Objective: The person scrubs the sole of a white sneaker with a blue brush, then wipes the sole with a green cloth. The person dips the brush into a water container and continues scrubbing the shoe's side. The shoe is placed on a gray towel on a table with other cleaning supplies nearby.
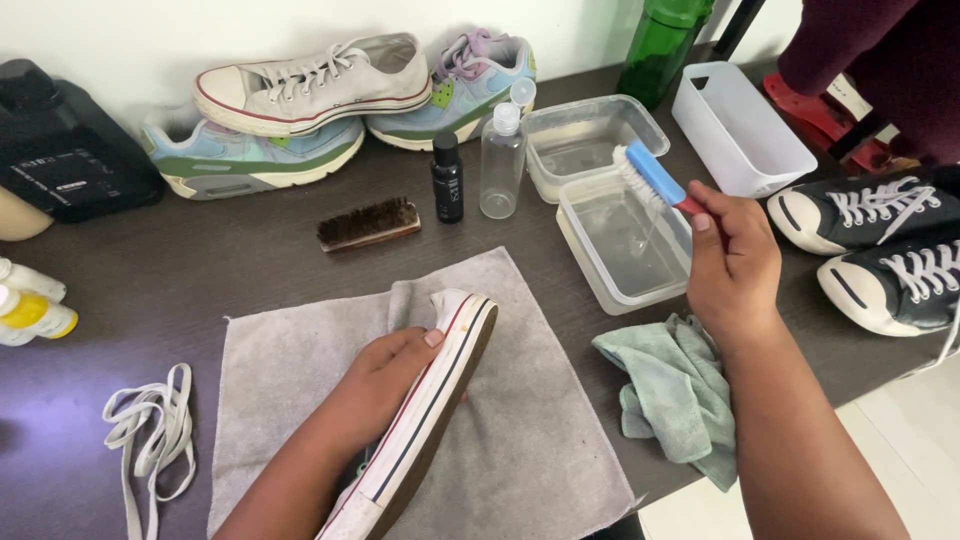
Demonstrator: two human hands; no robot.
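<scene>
blue brush (655, 174) in right hand (733, 262) over water-filled clear tub (598, 262), left hand (385, 372) gripping sneaker (430, 405)

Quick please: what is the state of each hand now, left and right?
Left hand: closed on the white sneaker, which lies on its side on the grey cloth.
Right hand: closed on the blue brush, over the clear container.
</scene>
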